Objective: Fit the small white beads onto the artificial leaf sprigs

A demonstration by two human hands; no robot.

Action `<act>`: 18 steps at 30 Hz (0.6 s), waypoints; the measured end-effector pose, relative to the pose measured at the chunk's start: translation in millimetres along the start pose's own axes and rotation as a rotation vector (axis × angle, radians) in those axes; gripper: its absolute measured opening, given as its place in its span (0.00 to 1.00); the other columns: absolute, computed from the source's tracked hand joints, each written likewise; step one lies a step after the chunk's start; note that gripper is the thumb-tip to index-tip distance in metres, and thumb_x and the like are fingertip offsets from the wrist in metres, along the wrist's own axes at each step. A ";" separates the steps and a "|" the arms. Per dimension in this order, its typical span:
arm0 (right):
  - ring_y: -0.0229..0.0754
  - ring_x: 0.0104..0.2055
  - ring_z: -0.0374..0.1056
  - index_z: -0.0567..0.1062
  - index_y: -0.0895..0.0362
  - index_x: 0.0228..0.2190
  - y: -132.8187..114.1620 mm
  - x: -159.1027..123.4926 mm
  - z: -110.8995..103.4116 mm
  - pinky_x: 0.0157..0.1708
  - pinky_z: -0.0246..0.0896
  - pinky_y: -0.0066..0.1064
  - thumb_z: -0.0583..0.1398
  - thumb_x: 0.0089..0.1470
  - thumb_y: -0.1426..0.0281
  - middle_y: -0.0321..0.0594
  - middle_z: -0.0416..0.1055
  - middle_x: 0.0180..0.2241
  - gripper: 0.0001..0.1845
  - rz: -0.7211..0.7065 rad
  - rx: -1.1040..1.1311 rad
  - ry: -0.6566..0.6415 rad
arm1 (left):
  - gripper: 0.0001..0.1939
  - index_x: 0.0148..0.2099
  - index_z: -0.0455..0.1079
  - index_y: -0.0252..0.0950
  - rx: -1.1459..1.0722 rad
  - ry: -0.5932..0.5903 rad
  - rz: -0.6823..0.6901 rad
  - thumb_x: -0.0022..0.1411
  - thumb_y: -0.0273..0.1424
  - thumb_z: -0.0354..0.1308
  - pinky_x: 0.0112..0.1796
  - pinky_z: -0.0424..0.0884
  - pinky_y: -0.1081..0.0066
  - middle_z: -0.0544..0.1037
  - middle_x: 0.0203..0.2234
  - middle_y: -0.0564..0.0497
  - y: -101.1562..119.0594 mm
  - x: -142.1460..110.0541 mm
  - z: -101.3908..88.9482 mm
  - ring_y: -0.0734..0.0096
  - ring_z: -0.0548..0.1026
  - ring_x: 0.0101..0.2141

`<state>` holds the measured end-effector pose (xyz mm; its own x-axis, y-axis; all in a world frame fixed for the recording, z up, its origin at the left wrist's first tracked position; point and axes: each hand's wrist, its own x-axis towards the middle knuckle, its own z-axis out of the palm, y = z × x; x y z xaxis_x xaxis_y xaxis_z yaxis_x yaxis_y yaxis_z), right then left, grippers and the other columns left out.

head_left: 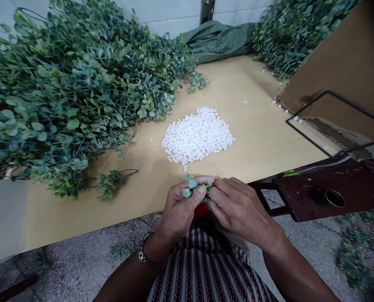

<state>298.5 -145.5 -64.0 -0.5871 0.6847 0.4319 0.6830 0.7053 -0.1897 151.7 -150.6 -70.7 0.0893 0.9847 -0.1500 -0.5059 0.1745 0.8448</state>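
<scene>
Both hands meet at the table's front edge, over my lap. My left hand (182,209) is closed, its thumb pressing on a small sprig of artificial leaves (189,186). My right hand (237,207) is closed against the same sprig from the right, fingers curled; what its fingertips pinch is largely hidden. Just beyond the hands lies a pile of small white plastic pieces (198,136). To the left, a loose leafy sprig (110,184) with a thin dark stem rests on the table.
A large heap of artificial greenery (80,84) covers the table's left side. More greenery (300,33) stands at the back right. A cardboard sheet (341,63) and a black wire frame (312,144) are on the right. Green cloth (220,40) lies along the wall.
</scene>
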 end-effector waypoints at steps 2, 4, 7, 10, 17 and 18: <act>0.46 0.35 0.72 0.74 0.60 0.37 -2.8 0.9 -1.2 0.35 0.68 0.38 0.55 0.60 0.75 0.46 0.77 0.37 0.07 0.008 0.015 -0.033 | 0.06 0.34 0.80 0.37 0.057 0.018 0.070 0.55 0.34 0.67 0.50 0.72 0.64 0.83 0.33 0.48 -3.1 -0.2 -0.2 0.63 0.79 0.40; 0.48 0.39 0.73 0.74 0.60 0.39 -3.7 0.5 -3.5 0.38 0.68 0.39 0.57 0.61 0.70 0.47 0.77 0.39 0.08 0.027 0.066 -0.041 | 0.06 0.33 0.78 0.37 0.118 0.025 0.138 0.58 0.34 0.65 0.49 0.72 0.66 0.82 0.32 0.50 -4.7 -0.3 -1.2 0.66 0.78 0.39; 0.44 0.36 0.73 0.74 0.59 0.37 0.2 -0.3 -9.6 0.36 0.69 0.37 0.59 0.60 0.65 0.44 0.77 0.35 0.09 0.090 0.239 0.049 | 0.07 0.32 0.75 0.37 0.255 0.037 0.160 0.60 0.35 0.63 0.41 0.72 0.72 0.79 0.28 0.52 -1.8 -0.4 -3.8 0.71 0.76 0.33; 0.38 0.33 0.71 0.73 0.58 0.42 7.4 2.6 -15.9 0.33 0.67 0.31 0.61 0.59 0.70 0.39 0.75 0.32 0.08 0.150 0.446 0.173 | 0.09 0.32 0.72 0.36 0.347 -0.026 0.105 0.61 0.36 0.62 0.31 0.69 0.75 0.73 0.23 0.54 4.0 -0.6 -6.6 0.75 0.70 0.26; 0.35 0.34 0.69 0.75 0.57 0.36 17.1 12.9 -14.4 0.34 0.64 0.28 0.60 0.59 0.76 0.37 0.71 0.30 0.04 0.110 0.673 0.141 | 0.17 0.53 0.67 0.41 0.304 -0.240 0.000 0.63 0.35 0.60 0.28 0.65 0.76 0.69 0.28 0.55 3.3 -3.3 -15.4 0.76 0.65 0.26; 0.34 0.33 0.68 0.74 0.57 0.37 17.7 12.8 -13.3 0.33 0.63 0.28 0.60 0.59 0.76 0.36 0.70 0.29 0.04 0.112 0.691 0.130 | 0.24 0.60 0.61 0.45 0.298 -0.270 -0.017 0.63 0.34 0.59 0.29 0.65 0.76 0.69 0.29 0.55 3.3 -3.7 -16.1 0.76 0.65 0.26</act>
<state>308.8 -126.6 -50.1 -0.4435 0.7630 0.4701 0.2792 0.6161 -0.7365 135.9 -153.6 -75.5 0.3380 0.9393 -0.0587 -0.2346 0.1445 0.9613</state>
